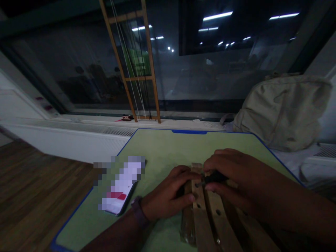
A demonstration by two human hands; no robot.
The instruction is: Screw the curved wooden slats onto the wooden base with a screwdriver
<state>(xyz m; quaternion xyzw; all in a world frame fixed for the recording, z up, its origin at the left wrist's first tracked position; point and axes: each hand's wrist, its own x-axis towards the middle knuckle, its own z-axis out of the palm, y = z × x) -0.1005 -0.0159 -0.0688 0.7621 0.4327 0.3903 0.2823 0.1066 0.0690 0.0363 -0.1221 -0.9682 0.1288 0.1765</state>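
Note:
A stack of curved wooden slats with drilled holes lies on the green table in front of me. My left hand is closed around the left side of the slats near their far end, thumb across the top. My right hand is curled over that far end and pinches a small dark tool whose tip points at a hole in a slat.
A phone lies on the table left of my hands. A beige bag sits on the sill at the right. A tall wooden frame with strings leans against the dark window. Wooden floor shows at left.

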